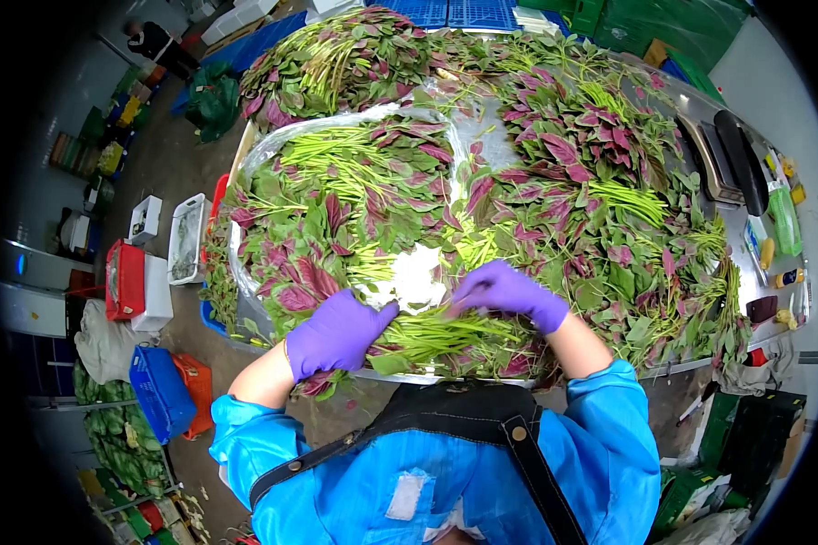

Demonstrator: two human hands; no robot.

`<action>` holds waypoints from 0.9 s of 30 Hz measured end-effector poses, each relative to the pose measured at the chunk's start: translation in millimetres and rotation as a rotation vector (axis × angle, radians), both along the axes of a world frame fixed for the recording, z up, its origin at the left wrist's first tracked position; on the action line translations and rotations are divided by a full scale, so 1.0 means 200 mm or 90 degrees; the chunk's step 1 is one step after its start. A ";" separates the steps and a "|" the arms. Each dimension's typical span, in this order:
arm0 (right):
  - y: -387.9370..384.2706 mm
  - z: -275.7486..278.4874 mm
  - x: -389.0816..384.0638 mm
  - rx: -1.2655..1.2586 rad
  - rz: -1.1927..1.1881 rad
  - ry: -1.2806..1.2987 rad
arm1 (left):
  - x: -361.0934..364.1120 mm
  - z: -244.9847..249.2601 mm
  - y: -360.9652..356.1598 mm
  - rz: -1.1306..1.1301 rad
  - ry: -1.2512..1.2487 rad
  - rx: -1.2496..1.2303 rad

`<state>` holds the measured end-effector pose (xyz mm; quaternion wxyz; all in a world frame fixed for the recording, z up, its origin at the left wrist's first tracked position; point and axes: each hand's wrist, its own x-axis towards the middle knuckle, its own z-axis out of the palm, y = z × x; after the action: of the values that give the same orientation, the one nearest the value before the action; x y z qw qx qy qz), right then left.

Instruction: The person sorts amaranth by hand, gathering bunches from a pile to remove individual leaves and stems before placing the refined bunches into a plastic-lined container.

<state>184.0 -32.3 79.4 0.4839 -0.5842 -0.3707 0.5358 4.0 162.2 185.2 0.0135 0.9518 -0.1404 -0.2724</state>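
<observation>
My left hand (336, 336), in a purple glove, is closed around the leafy end of a bunch of amaranth greens (432, 334) at the table's near edge. Purple-green leaves stick out below that hand, and the pale green stems point to the right. My right hand (507, 292), gloved in purple too, is just above the stems with its fingers bent together. Its fingertips are smeared by motion, so what they pinch, if anything, does not show. A white crumpled thing (416, 278) lies between the hands, just beyond the bunch.
Amaranth heaps (336, 64) cover much of the table, some on a clear plastic sheet (459, 150). A scale (713, 163) stands at the right, near a bottle (789, 278). Blue (162, 391) and red crates (124, 280) stand on the floor left. Another person (159, 45) is far back left.
</observation>
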 end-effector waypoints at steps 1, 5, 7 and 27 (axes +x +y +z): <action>-0.05 -0.09 0.10 -0.039 -0.025 -0.005 | -0.02 0.02 0.01 -0.005 -0.014 -0.005; -0.10 -0.14 0.23 -0.152 -0.002 -0.707 | -0.02 0.07 0.01 -0.011 -0.044 -0.004; -0.07 -0.12 0.17 0.081 -0.146 -0.725 | 0.00 0.10 -0.03 -0.036 -0.072 -0.009; -0.15 -0.04 -0.33 -0.026 -0.020 0.152 | 0.01 -0.37 0.17 0.433 -0.453 0.046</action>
<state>118.5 -61.4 71.3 0.5212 -0.5315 -0.2900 0.6015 5.5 196.0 110.8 0.0200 0.9776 0.1916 0.0848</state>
